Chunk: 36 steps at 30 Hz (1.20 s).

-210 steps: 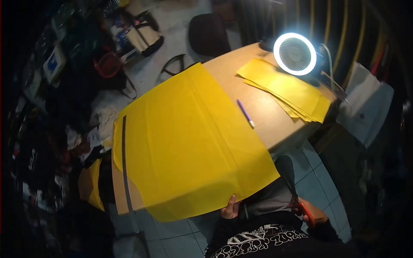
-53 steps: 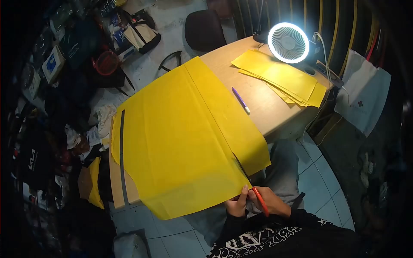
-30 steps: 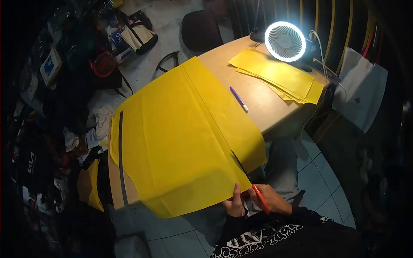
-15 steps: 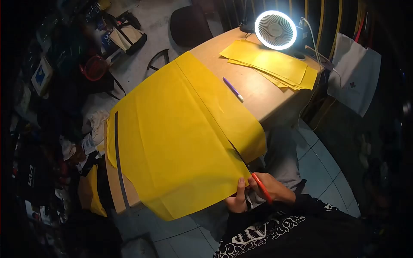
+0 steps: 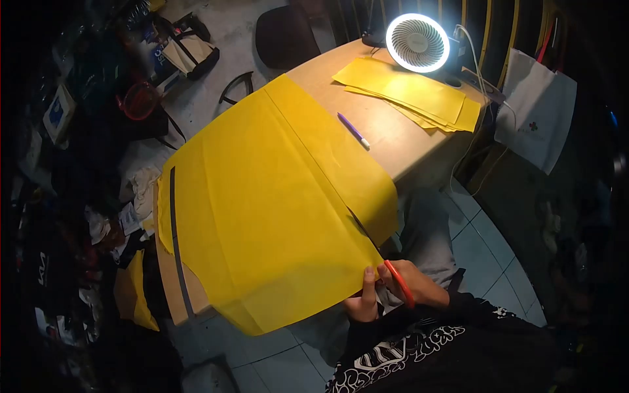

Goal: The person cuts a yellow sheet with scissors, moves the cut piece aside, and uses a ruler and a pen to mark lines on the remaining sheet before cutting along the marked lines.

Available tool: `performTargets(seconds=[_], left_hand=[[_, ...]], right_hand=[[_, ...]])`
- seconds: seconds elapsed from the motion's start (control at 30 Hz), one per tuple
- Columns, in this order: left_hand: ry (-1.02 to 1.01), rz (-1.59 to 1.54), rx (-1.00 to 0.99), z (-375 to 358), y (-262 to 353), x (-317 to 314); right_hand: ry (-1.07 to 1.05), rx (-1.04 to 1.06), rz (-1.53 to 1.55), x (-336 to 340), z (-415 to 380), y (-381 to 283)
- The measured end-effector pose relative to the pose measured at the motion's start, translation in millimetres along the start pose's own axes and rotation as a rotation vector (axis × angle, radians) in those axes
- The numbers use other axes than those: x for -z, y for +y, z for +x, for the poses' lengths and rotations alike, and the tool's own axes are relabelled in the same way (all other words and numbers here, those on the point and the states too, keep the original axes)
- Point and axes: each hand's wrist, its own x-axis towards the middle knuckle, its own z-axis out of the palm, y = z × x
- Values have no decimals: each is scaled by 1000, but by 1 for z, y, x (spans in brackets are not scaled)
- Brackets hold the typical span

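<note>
A large yellow sheet lies over the wooden table and hangs past its near edge, with a drawn line along its right part. My left hand pinches the sheet's near corner between thumb and fingers. Just right of it, my right hand is closed on red-handled scissors. Their dark blades reach up into a slit in the sheet, along the line. A dark strip, like a ruler, lies on the sheet's left side. A purple pen rests on the table right of the sheet.
Stacked yellow pieces lie at the table's far right, beside a lit ring-shaped fan. A white bag hangs at right. A dark chair stands beyond the table. Bags and clutter fill the left floor.
The view has shifted slightly. Both hands stay at the sheet's near corner, and the scissors' red handle has turned a little more upright.
</note>
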Motion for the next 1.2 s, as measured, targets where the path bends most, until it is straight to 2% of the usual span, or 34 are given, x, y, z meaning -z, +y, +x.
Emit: performTargets(seconds=[0.13, 0.23, 0.43, 0.67, 0.87, 0.97, 1.2], left_hand=[[3, 17, -50, 1, 4, -5], [-45, 44, -2, 0, -1, 3], [23, 20, 61, -4, 3, -2], [-3, 190, -141, 0, -6, 3], [-25, 174, -40, -2, 2, 2], [-49, 225, -109, 0, -7, 7], [-31, 150, -110, 0, -8, 2]], right_hand=[[27, 10, -28, -1, -1, 0], [28, -37, -30, 0, 2, 3], [-9, -22, -41, 2, 4, -2], [-37, -44, -71, 5, 10, 1], [23, -10, -19, 2, 11, 1], [19, -22, -35, 2, 12, 2], [14, -57, -28, 4, 10, -8]])
